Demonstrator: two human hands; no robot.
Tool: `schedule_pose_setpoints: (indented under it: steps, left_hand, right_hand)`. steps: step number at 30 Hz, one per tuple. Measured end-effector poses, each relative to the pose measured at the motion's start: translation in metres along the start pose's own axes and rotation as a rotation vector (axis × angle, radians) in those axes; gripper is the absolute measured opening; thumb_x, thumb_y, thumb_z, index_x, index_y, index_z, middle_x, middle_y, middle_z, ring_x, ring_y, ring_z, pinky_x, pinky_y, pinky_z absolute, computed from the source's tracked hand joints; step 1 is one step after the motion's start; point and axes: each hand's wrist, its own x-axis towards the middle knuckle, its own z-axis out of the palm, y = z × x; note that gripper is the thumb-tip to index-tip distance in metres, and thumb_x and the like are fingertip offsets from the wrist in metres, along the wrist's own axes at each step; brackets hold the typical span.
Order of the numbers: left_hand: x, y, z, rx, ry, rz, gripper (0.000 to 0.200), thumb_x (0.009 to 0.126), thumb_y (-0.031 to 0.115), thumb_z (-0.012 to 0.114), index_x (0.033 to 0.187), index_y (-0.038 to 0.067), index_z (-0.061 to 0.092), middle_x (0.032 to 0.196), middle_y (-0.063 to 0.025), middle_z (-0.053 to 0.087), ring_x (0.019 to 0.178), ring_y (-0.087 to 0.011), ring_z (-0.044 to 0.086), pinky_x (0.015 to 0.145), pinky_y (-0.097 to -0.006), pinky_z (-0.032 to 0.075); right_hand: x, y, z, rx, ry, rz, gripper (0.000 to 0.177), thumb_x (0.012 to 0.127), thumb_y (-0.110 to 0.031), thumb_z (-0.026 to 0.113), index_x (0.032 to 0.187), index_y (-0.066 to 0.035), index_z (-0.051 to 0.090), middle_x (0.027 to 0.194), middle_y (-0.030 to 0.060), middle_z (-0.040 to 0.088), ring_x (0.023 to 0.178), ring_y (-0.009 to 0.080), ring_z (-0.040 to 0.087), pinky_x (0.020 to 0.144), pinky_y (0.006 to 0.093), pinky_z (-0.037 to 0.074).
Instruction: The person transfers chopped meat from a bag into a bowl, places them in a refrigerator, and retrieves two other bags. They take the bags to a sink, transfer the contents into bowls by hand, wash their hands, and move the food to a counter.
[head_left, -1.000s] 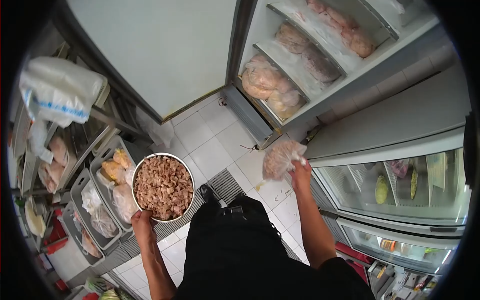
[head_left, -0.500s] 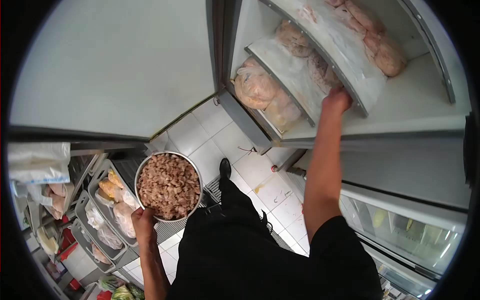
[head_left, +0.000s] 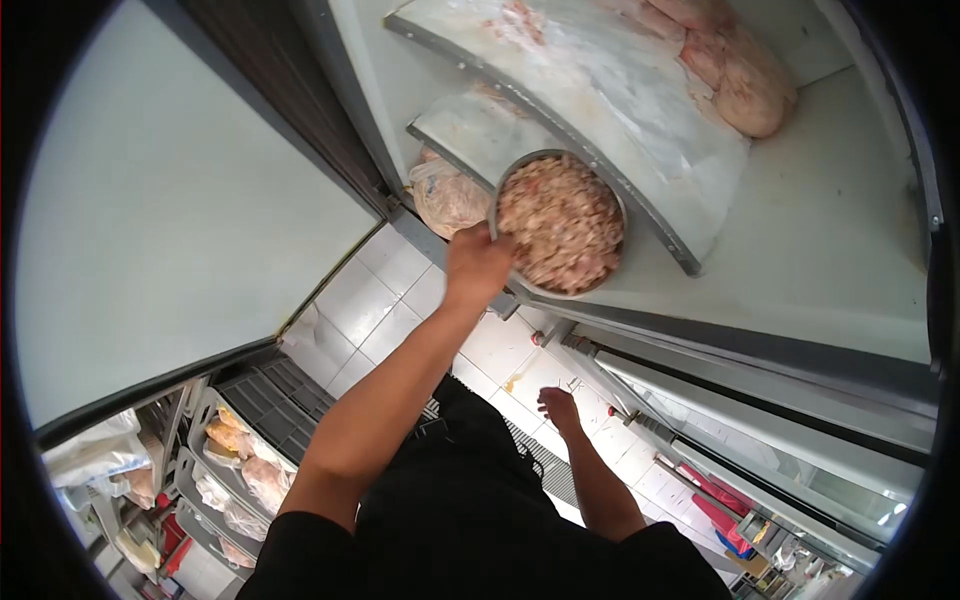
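Your left hand (head_left: 478,265) clamps the meat bowl (head_left: 560,222) by its near rim, holding it level at the freezer shelf (head_left: 600,90); right hand (head_left: 557,408) hangs open, seemingly empty

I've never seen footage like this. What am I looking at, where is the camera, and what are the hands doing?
There is no machine here. A person wears a camera on the head, so this single round, bent view looks down past their dark clothes. Their left hand grips the rim of a metal bowl full of chopped meat, raised to the shelves of an open cold cabinet. Whether the bowl rests on one I cannot tell. Bagged meat lies on the shelves. The right hand hangs empty above the tiled floor. Trays of bags sit at lower left.
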Motion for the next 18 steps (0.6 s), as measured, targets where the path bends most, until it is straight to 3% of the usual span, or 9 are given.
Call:
schedule_pose_setpoints:
  steps: [2, 4, 6, 11, 14, 18]
  left_hand:
    - [0.017, 0.008, 0.034, 0.11, -0.013, -0.085, 0.024, 0.077, 0.017, 0.06, 0.082, -0.005, 0.068, 0.073, -0.0135, 0.069, 0.065, -0.0211, 0.064, 0.064, -0.033, 0.049]
    - [0.023, 0.014, 0.059, -0.011, 0.07, -0.135, 0.026, 0.077, 0.021, 0.061, 0.077, -0.004, 0.068, 0.074, -0.0186, 0.068, 0.067, -0.0267, 0.065, 0.065, -0.0344, 0.048]
    - [0.027, 0.009, 0.069, 0.009, 0.098, -0.131, 0.024, 0.078, 0.018, 0.059, 0.077, -0.004, 0.068, 0.069, -0.0169, 0.066, 0.067, -0.0235, 0.064, 0.066, -0.0333, 0.049]
    - [0.013, -0.011, 0.062, -0.239, -0.015, -0.001, 0.034, 0.09, 0.027, 0.058, 0.1, -0.006, 0.062, 0.075, -0.0068, 0.063, 0.068, -0.0166, 0.055, 0.067, -0.0317, 0.045]
    - [0.005, -0.022, 0.064, -0.269, 0.065, 0.144, 0.042, 0.093, 0.035, 0.057, 0.108, -0.005, 0.059, 0.083, -0.0055, 0.063, 0.069, -0.0142, 0.053, 0.065, -0.0307, 0.044]
    - [-0.013, -0.021, 0.04, -0.272, -0.025, 0.083, 0.044, 0.093, 0.036, 0.058, 0.113, -0.003, 0.059, 0.089, -0.0082, 0.064, 0.074, -0.0143, 0.056, 0.069, -0.0298, 0.045]
  right_hand:
    - [-0.014, 0.001, -0.012, 0.031, 0.037, 0.09, 0.025, 0.091, -0.019, 0.055, 0.111, -0.005, 0.063, 0.09, 0.0062, 0.067, 0.073, 0.0157, 0.064, 0.063, 0.0278, 0.05]
    - [-0.025, -0.003, -0.018, 0.058, 0.074, 0.178, 0.027, 0.091, -0.02, 0.055, 0.113, -0.005, 0.062, 0.091, 0.0067, 0.067, 0.074, 0.0165, 0.065, 0.064, 0.0286, 0.051]
    - [-0.029, -0.001, -0.02, 0.103, 0.123, 0.212, 0.03, 0.092, -0.021, 0.055, 0.116, -0.004, 0.061, 0.093, 0.0073, 0.067, 0.076, 0.0174, 0.065, 0.067, 0.0302, 0.051]
    - [-0.021, -0.004, -0.011, 0.118, 0.049, 0.209, 0.029, 0.092, -0.027, 0.056, 0.112, -0.007, 0.062, 0.092, 0.0068, 0.066, 0.078, 0.0173, 0.064, 0.067, 0.0308, 0.051]
    - [-0.006, -0.012, -0.006, 0.098, 0.011, 0.173, 0.029, 0.092, -0.029, 0.056, 0.11, -0.008, 0.063, 0.092, 0.0066, 0.066, 0.077, 0.0175, 0.064, 0.067, 0.0309, 0.051]
    - [0.011, -0.041, 0.008, 0.13, -0.013, 0.077, 0.031, 0.092, -0.031, 0.055, 0.11, -0.007, 0.062, 0.091, 0.0062, 0.066, 0.076, 0.0174, 0.064, 0.067, 0.0306, 0.05]
